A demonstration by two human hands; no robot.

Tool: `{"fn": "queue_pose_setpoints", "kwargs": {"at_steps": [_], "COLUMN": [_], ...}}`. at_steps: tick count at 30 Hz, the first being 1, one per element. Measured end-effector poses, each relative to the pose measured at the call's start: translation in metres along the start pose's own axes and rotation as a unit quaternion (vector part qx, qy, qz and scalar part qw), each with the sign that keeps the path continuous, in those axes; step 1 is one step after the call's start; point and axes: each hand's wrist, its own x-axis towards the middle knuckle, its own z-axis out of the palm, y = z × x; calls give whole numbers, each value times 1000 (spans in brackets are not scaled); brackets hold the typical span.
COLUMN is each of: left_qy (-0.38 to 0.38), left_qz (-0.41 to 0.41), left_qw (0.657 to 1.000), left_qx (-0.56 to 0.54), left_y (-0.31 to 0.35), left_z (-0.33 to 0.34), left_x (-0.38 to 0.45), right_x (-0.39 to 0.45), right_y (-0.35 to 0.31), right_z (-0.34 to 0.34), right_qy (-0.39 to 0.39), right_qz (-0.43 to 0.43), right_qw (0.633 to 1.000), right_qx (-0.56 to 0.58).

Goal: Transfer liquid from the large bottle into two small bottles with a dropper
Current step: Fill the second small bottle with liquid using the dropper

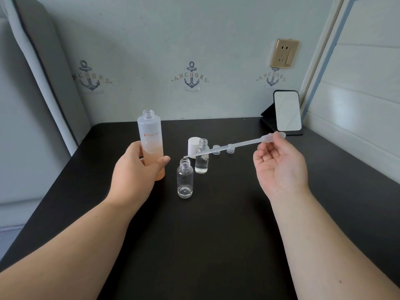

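Black counter (216,234) against pale blue-grey wall (173,29) printed with navy anchor motifs (191,75). Gold socket plate (284,53) on wall upper right. Small mirror on black stand (286,111) at counter's back right. White panelled surface (363,94) right; grey padded edge (43,61) left. Soft, even light.

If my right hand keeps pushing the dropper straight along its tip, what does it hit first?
Probably the large bottle, low down by the left hand. The dropper in the right hand seems to pass the rear small bottle; depth is unclear.
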Motion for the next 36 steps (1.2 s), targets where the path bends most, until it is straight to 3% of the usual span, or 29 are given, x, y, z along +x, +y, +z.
{"fn": "queue_pose_setpoints", "kwargs": {"at_steps": [3,6,11,14,22,36], "left_qy": [-10,0,128,77,-185,-182], "left_qz": [3,6,121,168,135,186], "left_qw": [1000,996,978,977,973,964], "left_qx": [-8,-83,-114,-103,39,57], "left_y": [2,4,13,16,19,14], "left_z": [-1,-3,-14,-12,-1,0], "left_x": [-1,-6,-16,-24,-28,-23], "right_x": [0,1,1,1,0,0], "right_y": [0,0,-1,-1,-2,-3], "right_z": [0,-1,-2,-1,-1,0], "right_qy": [5,0,-14,-19,-24,-17], "right_qz": [1,-3,-9,-10,-12,-18], "right_qw": [1000,1000,1000,1000,999,999], "right_qx": [0,-9,-20,-22,-27,-35]}}
